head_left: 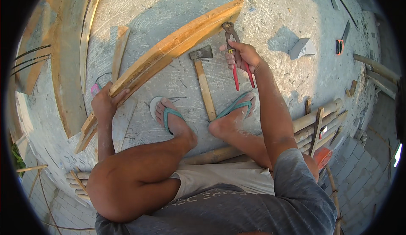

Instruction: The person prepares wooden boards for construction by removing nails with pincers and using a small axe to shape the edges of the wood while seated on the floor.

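A long wooden beam slants from the lower left up to the upper right. My left hand grips it near its lower end, the fingers wrapped over its edge. My right hand is closed around red-handled pincers. Their jaws meet the beam's side near its far end; whether a nail sits between them is too small to tell. Below the beam, between it and my feet, lies a hammer with a wooden handle and a dark metal head. Its handle end reaches my right sandal.
Wide planks and narrow strips lie at the left. A pink object is beside my left hand. Loose nails dot the concrete. A handsaw and a broken block lie at the right. Bamboo poles run behind my feet.
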